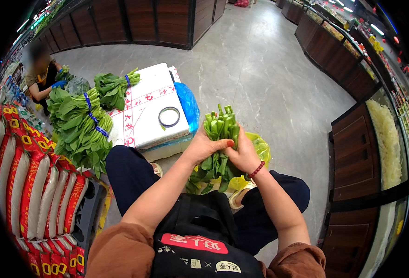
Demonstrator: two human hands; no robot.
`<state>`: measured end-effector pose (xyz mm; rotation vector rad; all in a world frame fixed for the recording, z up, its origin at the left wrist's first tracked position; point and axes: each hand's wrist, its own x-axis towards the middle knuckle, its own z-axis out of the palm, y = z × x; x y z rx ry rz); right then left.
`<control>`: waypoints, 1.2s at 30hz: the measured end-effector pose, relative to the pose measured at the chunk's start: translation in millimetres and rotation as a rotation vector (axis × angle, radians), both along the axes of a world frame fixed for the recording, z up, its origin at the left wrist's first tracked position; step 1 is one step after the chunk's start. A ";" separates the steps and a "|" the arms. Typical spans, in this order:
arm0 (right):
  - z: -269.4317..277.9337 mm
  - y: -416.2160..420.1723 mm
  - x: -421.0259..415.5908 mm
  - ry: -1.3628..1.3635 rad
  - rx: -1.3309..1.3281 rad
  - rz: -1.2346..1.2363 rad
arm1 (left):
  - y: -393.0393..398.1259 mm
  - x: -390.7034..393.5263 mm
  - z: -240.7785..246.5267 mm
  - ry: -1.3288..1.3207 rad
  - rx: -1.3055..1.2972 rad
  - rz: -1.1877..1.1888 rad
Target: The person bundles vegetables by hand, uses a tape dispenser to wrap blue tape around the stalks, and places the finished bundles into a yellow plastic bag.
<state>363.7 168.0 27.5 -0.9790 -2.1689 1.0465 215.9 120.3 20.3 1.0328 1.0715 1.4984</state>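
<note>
Both my hands are wrapped around a bunch of leafy green vegetables [221, 127], cut stem ends up and leaves hanging down between my knees. My left hand [208, 142] grips its left side, the thumb across the stems. On the right side, my right hand [241, 153] clasps it, with a red bead bracelet at the wrist. A roll of tape [169, 117] lies flat on the white foam box [149, 125] to my left. Tied bunches of greens [81, 121] with blue bands are piled at the box's left side, and another tied bunch [116, 87] lies at its far edge.
A yellow plastic bag [260, 147] is on the floor beyond my right hand. Blue plastic [187, 104] bulges from the box's right side. Red-and-white sacks [27, 180] are stacked at left. A person [41, 76] with blue gloves handles greens there. Wooden counters [352, 160] stand at right.
</note>
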 end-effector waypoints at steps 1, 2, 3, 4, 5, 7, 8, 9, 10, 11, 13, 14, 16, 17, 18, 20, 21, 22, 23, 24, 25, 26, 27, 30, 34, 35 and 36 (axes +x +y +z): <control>-2.2 -2.2 -2.8 -0.024 0.047 0.021 | 0.3 0.3 -2.4 0.000 -0.002 -0.013; -5.7 -3.9 -4.9 -0.049 0.094 0.043 | 0.6 1.0 -4.5 -0.003 0.008 -0.002; -10.0 -5.7 -6.2 -0.070 0.138 0.064 | 0.0 1.6 -6.1 -0.003 0.015 0.010; -15.5 -6.1 -7.1 -0.076 0.200 0.126 | -0.1 1.6 -7.8 -0.002 0.022 0.021; -17.1 -5.7 -8.8 -0.083 0.203 0.145 | 1.7 -1.3 -10.4 -0.016 0.007 0.000; -17.1 -6.7 -15.4 -0.098 0.201 0.181 | 3.8 -8.2 -15.6 -0.047 -0.033 -0.044; -13.4 -7.7 -16.4 -0.113 0.316 0.204 | 1.4 -6.3 -17.7 -0.104 -0.014 0.002; -8.9 -7.6 -16.4 -0.079 0.234 0.219 | 2.1 -6.9 -20.7 -0.133 -0.016 0.010; -4.9 -7.2 -15.9 -0.045 0.151 0.234 | 3.3 -8.3 -25.6 -0.162 -0.017 0.019; -0.8 -6.4 -15.0 -0.010 0.069 0.249 | 3.6 -9.8 -28.6 -0.191 -0.019 0.028; 13.0 0.1 -6.5 -0.076 -0.069 0.274 | -1.5 -10.8 -25.0 -0.251 -0.066 0.057; 23.9 1.5 -2.8 -0.116 -0.138 0.257 | -3.8 -12.3 -27.5 -0.258 -0.061 0.071; 16.2 14.4 8.8 -0.119 -0.143 0.165 | -3.9 -11.3 -25.6 -0.339 -0.030 0.085; 13.3 17.1 10.6 -0.070 -0.172 0.112 | -5.5 -12.1 -22.6 -0.331 -0.048 0.069; 13.1 16.7 10.4 -0.054 -0.228 0.148 | -7.3 -12.8 -18.1 -0.325 -0.067 0.050; 1.2 11.8 5.2 0.029 -0.287 0.216 | -8.6 -11.1 -11.6 -0.297 -0.047 0.041; -9.8 4.0 0.1 0.095 -0.285 0.248 | -8.4 -10.0 -10.1 -0.284 -0.047 0.061; -8.0 -9.0 -6.0 0.265 -0.457 0.242 | -7.5 -9.1 -9.4 -0.270 -0.048 0.077; -23.9 -11.2 -9.7 0.365 -0.486 0.237 | -6.4 -7.8 -8.9 -0.257 -0.049 0.093; -15.5 -21.5 -16.3 0.417 -0.546 0.233 | -8.2 -7.8 -15.2 -0.272 -0.046 0.118; -5.2 -29.9 -20.1 0.471 -0.603 0.226 | -10.5 -6.4 -18.3 -0.281 -0.046 0.135; -7.5 -31.6 -22.7 0.507 -0.631 0.240 | -12.9 -4.9 -20.8 -0.290 -0.045 0.153; -10.0 -31.4 -23.9 0.542 -0.654 0.250 | -13.9 -2.9 -21.0 -0.300 -0.042 0.165; -10.1 -25.7 -25.3 0.553 -0.702 0.256 | -13.7 -2.1 -13.1 -0.282 -0.023 0.131; -23.2 -25.2 -34.3 0.526 -0.608 0.078 | -3.7 -4.4 -16.8 -0.150 0.009 0.123; -25.9 -24.4 -35.0 0.509 -0.598 0.028 | -1.4 -3.5 -18.0 -0.121 0.015 0.134; -27.6 -20.9 -35.3 0.517 -0.610 0.017 | 1.4 -8.5 -17.0 -0.020 -0.011 0.094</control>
